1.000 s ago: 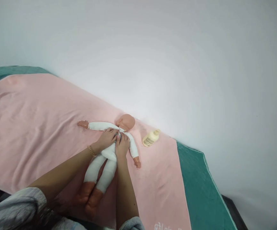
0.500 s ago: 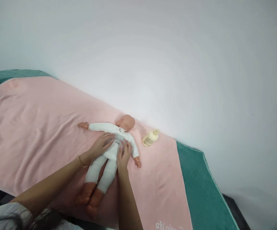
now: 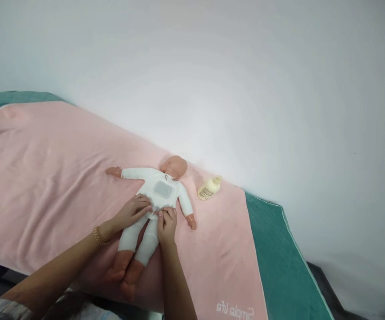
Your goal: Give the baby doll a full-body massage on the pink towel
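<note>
A baby doll (image 3: 148, 182) with a white cloth body lies stretched out on a pink cloth, its bare head toward the wall. On its torso is a grey rectangular patch (image 3: 163, 190). My left hand (image 3: 135, 210), below a beaded bracelet (image 3: 99, 235), is at the left of the doll's lower torso with its fingers closed on the white fabric. My right hand (image 3: 167, 224) pinches the same fabric on the right side. Between them the cloth is bunched up a little. The fingertips are partly hidden.
A pale yellow bottle (image 3: 208, 188) stands tilted in view to the right of the doll. The pink cloth (image 3: 62, 178) has white lettering near its front edge and lies over a green cover (image 3: 279, 258). A white wall (image 3: 192, 80) rises behind.
Both hands have slid down the doll's torso toward its legs, uncovering the grey patch. The flat, spread fingers have closed on the fabric.
</note>
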Tool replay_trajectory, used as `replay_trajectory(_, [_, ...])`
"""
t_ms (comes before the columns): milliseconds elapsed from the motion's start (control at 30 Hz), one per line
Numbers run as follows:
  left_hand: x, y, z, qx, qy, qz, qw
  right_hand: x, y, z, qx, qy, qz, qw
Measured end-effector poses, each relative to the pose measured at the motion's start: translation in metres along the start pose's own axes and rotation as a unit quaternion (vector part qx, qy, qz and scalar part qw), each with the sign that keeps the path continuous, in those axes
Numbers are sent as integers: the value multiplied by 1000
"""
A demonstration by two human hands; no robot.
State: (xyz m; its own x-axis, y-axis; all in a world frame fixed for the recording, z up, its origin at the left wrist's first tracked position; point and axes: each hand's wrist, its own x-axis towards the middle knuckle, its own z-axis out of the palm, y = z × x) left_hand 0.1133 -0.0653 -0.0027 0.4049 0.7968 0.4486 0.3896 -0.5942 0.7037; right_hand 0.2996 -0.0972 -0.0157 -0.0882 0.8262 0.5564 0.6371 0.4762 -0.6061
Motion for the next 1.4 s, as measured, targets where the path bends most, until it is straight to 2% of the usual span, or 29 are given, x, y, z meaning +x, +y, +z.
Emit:
replay_trajectory(200, [3, -7, 3, -2, -9, -1, 1000, 1, -1, 1, 9, 1, 16, 1000])
replay_trajectory(433, [-2, -8, 4, 57, 34, 22, 998, -1, -2, -1, 6, 20, -2, 1000])
replay_trajectory(633, [0, -11, 5, 51, 0, 23, 998, 4, -2, 1, 7, 6, 29, 1000])
replay_trajectory(767, [1, -13, 5, 46, 1, 20, 999, 6, -2, 2, 16, 1, 39, 999])
replay_trajectory(1033, [2, -10, 5, 56, 60, 26, 996, 0, 0, 1, -9, 19, 2, 1000])
replay_trajectory(1400, [10, -6, 6, 61, 20, -19, 998, 6, -1, 0, -10, -2, 38, 999])
